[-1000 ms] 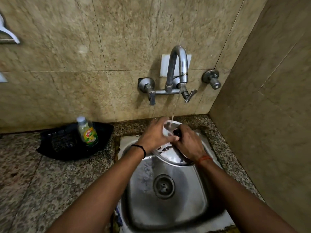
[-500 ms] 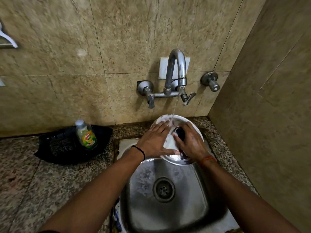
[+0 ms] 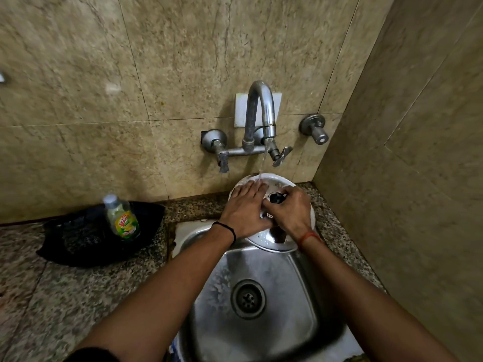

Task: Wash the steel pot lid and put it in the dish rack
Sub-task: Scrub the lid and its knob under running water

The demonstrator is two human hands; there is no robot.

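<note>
Raised higher beneath the tap (image 3: 260,118) than a moment ago, the steel pot lid (image 3: 274,237) is tilting above the sink (image 3: 300,291) as we are gripping its knob (image 3: 276,197) with our right hand (image 3: 288,212) and rubbing our flat, open left hand (image 3: 244,209) just beside it.

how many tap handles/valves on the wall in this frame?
3. A lever handle at the mixer's left end, a second lever handle at its right end beside the water stream, and a separate round knob valve further right near the corner. None appear hidden.
</note>
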